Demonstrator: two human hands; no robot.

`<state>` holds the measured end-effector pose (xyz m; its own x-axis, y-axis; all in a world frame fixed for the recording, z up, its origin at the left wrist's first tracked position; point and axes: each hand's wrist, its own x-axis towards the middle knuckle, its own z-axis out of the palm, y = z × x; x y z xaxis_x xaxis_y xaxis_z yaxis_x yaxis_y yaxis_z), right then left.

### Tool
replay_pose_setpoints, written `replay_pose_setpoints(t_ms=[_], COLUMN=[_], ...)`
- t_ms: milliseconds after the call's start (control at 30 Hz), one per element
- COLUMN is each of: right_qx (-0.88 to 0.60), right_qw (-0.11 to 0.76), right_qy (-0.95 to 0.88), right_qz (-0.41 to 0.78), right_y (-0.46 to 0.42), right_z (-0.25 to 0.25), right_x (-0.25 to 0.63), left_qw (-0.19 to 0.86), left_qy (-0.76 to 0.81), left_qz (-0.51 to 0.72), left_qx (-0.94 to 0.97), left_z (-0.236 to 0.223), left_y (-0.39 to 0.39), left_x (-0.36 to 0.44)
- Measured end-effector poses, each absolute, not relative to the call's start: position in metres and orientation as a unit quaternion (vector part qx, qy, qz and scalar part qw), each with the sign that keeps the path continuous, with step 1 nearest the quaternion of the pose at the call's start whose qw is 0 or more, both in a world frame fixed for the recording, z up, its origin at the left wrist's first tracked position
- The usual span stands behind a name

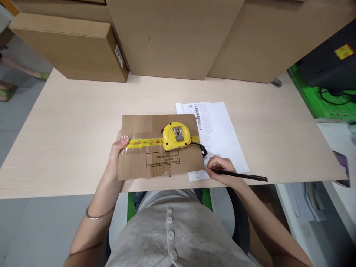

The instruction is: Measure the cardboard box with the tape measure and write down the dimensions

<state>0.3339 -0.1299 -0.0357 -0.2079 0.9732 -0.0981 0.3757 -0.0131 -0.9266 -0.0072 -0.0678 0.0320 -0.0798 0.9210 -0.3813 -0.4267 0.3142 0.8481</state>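
My left hand [115, 152] grips the left edge of a small cardboard box [155, 128], thumb on top and the other fingers mostly hidden. Yellow tape with red print runs across the box, and a printed label frame [163, 158] lies below it. On the box sits a yellow tape measure [172, 142] with a metal clip and a black wrist strap [204, 151]. Closed around a slim black pen [250, 175], my right hand [221, 168] is at the box's lower right corner, over the papers. Partly under the box lie white sheets [222, 137] with printed and handwritten lines.
Large cardboard boxes [172, 37] stand along the back of the wooden table [83, 111], with a smaller one [69, 52] at left. A green crate [330, 105] holds dark equipment at right. A phone-like device [342, 168] lies nearby. Another person's feet [8, 92] show at far left.
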Motion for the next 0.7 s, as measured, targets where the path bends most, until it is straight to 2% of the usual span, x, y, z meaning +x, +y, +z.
replay_pose_setpoints(t_ms=[333,700], right_qx=[-0.522,-0.520], right_qw=[0.282,0.285], right_qy=[-0.665,-0.670], right_qz=[0.453,0.448], right_y=[-0.1239,-0.1234], right_z=[-0.0323,-0.0304], right_x=[0.3340,0.3315], left_qw=[0.614,0.614], left_qy=[0.523,0.516], left_qz=[0.544,0.546], left_qx=[0.231,0.242], left_z=[0.0289,0.0282], left_y=[-0.0692,-0.0709], left_x=[-0.0073,-0.0058])
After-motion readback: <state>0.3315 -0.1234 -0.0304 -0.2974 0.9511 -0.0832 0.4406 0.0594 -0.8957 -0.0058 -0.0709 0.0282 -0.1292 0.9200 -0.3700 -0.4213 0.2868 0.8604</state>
